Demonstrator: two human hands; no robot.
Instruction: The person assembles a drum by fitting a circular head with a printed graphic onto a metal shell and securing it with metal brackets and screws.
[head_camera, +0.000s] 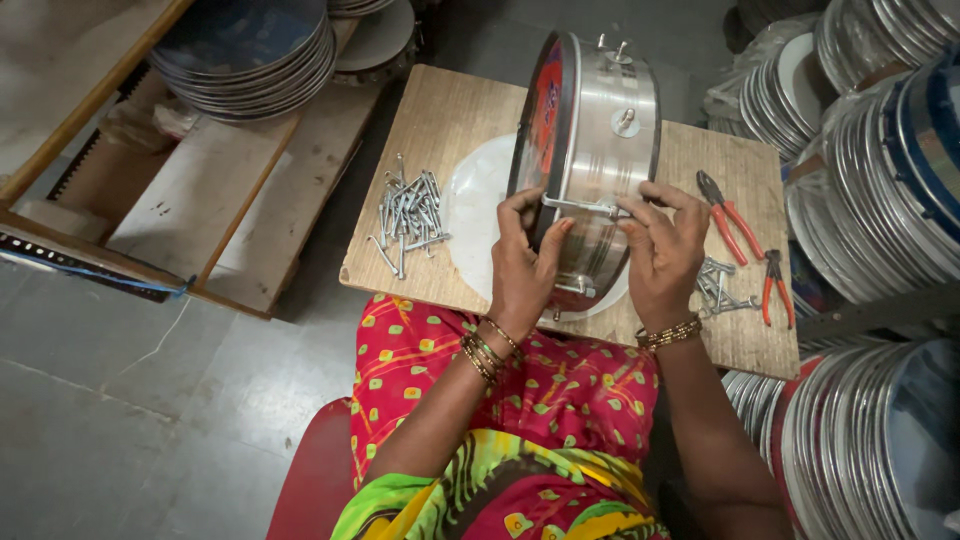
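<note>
packages: crumpled clear plastic wrapping (745, 75) over stacked metal drums, upper right of frame | labels: red-and-blue printed drumhead face (543, 110), top centre | signs, screens: none visible

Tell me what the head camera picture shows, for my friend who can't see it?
Both hands, left hand and right hand, hold a shiny metal drum on its edge over a wooden board. A pile of metal rods lies on its left side, red-handled pliers on its right.
</note>
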